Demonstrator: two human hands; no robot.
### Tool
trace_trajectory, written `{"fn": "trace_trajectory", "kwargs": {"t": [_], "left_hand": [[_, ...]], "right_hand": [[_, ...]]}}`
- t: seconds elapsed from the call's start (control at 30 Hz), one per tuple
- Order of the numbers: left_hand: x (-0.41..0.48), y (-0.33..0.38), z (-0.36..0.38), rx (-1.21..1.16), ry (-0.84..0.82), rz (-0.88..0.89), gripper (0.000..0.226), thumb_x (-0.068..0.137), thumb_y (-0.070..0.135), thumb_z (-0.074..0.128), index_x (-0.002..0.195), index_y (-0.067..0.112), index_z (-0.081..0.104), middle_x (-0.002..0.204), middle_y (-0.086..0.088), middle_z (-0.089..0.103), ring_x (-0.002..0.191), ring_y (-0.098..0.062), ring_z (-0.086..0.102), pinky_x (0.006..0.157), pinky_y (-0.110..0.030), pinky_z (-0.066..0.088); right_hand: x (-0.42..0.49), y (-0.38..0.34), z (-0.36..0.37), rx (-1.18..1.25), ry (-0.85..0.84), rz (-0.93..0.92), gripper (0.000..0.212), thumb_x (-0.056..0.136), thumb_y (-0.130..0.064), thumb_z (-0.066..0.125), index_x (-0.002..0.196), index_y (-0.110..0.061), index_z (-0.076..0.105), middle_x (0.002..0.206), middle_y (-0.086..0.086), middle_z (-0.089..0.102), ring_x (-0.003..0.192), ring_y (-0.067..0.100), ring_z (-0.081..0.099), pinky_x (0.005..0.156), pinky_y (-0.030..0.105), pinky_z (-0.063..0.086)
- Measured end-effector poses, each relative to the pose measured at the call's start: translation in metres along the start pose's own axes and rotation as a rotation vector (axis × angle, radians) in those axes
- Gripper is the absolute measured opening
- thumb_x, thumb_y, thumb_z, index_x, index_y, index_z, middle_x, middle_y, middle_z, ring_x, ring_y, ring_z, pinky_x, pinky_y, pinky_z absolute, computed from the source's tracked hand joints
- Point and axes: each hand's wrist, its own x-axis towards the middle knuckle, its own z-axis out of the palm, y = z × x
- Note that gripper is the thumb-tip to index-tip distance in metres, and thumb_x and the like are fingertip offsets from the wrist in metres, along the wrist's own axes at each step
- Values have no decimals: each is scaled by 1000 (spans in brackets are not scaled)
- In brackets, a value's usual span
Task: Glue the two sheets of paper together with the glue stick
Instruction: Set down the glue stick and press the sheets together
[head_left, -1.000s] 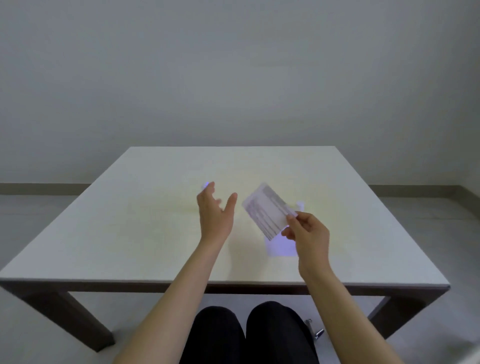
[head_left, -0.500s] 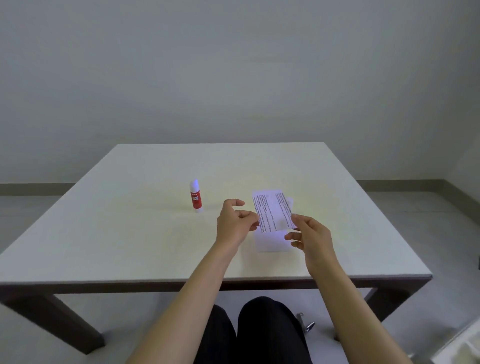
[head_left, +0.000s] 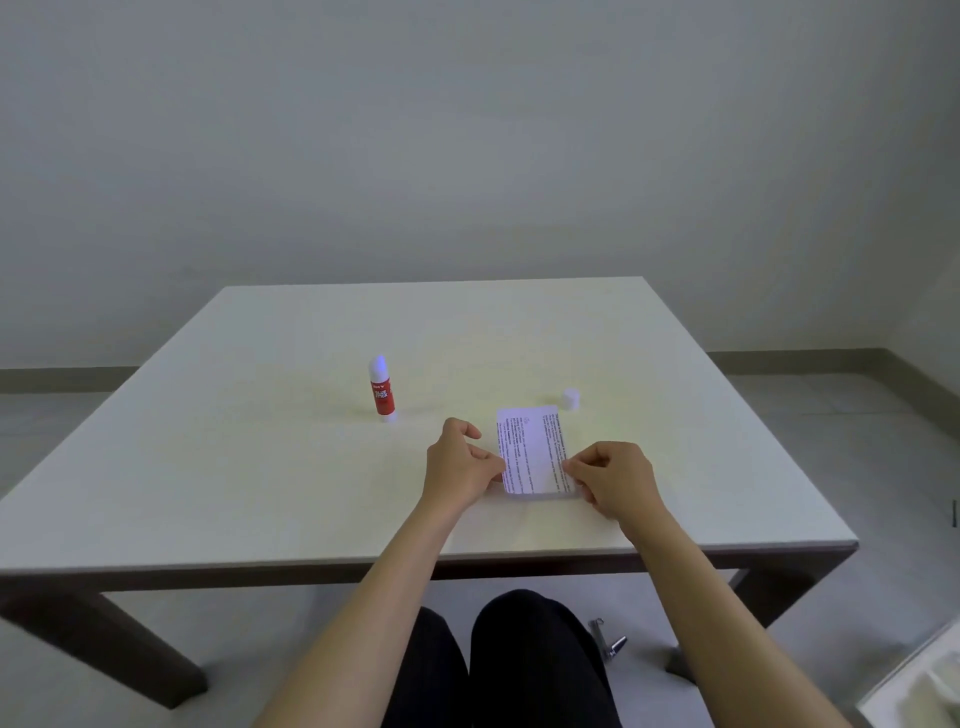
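A small printed sheet of paper (head_left: 535, 447) lies low over the white table (head_left: 260, 467), covering a second white sheet whose edge (head_left: 540, 497) shows along the near side. My left hand (head_left: 460, 465) pinches the printed sheet's left edge. My right hand (head_left: 613, 475) pinches its right edge. A red glue stick (head_left: 381, 388) stands upright and uncapped to the left, apart from both hands. Its white cap (head_left: 570, 399) sits just beyond the paper's far right corner.
The table's near edge (head_left: 467, 553) runs just below my wrists. My dark-trousered knees (head_left: 498, 665) are under it. A small metal object (head_left: 608, 639) lies on the floor to the right.
The printed sheet, held up in my right hand, has come down flat over the sheet on the table. My left hand moved in and took hold of its left edge.
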Motion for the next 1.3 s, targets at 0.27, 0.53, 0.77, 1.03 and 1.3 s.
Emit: {"fn": "trace_trajectory", "kwargs": {"t": [0.27, 0.53, 0.77, 1.03, 1.3], "left_hand": [[1, -5, 6, 109, 19, 74, 33, 75, 7, 65, 98, 16, 44, 71, 0, 68, 67, -8, 58, 53, -20, 38], [1, -5, 10, 173, 38, 110, 31, 75, 5, 64, 96, 17, 44, 66, 3, 65, 64, -8, 55, 51, -21, 36], [-3, -6, 14, 292, 55, 191, 29, 75, 3, 60, 92, 18, 41, 73, -2, 69, 69, -15, 58, 58, -27, 44], [1, -7, 13, 679, 20, 411, 46, 84, 13, 59, 127, 16, 42, 124, -4, 53, 115, -22, 49, 79, -31, 45], [18, -14, -5, 1018, -430, 416, 69, 94, 53, 34, 151, 24, 6, 161, 9, 0, 148, -20, -9, 117, -51, -8]], "right_hand": [[1, 0, 3, -72, 21, -39, 20, 80, -9, 67, 61, -10, 61, 41, -3, 53, 26, 2, 41, 37, 14, 32], [1, -3, 4, -206, 6, -88, 14, 78, -2, 60, 64, -1, 60, 47, 2, 53, 42, 16, 48, 48, 23, 40], [4, -3, 7, -290, 6, -107, 25, 77, 1, 56, 57, -10, 47, 61, 5, 56, 56, 25, 51, 55, 27, 42], [9, 0, 13, -365, 24, -197, 12, 80, -2, 59, 87, -10, 54, 67, 5, 50, 66, 26, 49, 60, 32, 42], [-1, 13, 20, -903, 33, -450, 35, 97, -27, 40, 128, -30, 55, 154, -8, 30, 141, 28, 23, 105, 42, 29]]}}
